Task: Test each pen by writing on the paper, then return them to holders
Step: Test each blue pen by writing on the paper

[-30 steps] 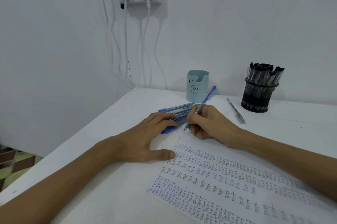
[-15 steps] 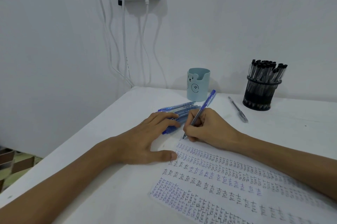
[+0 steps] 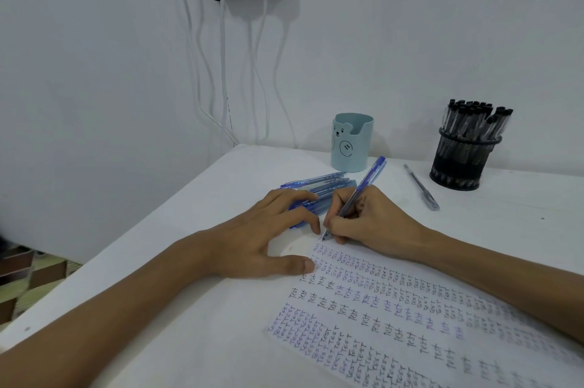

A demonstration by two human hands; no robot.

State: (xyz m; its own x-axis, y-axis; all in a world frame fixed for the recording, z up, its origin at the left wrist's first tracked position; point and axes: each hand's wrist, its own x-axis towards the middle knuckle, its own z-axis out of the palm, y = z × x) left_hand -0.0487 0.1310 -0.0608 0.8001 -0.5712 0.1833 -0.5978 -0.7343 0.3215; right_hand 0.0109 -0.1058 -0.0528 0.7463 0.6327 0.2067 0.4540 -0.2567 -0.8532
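Pen point(image 3: 366, 183) pinched in right grip point(image 3: 374, 220) | left grip point(image 3: 262, 237) spread on pen pile point(image 3: 327, 184) | mesh holder point(image 3: 459, 163) behind

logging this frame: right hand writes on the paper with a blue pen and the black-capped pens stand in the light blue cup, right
One slip: in the head view the black-capped pens stand in the black mesh holder, not the light blue cup. The right hand does write on the paper with a blue pen.
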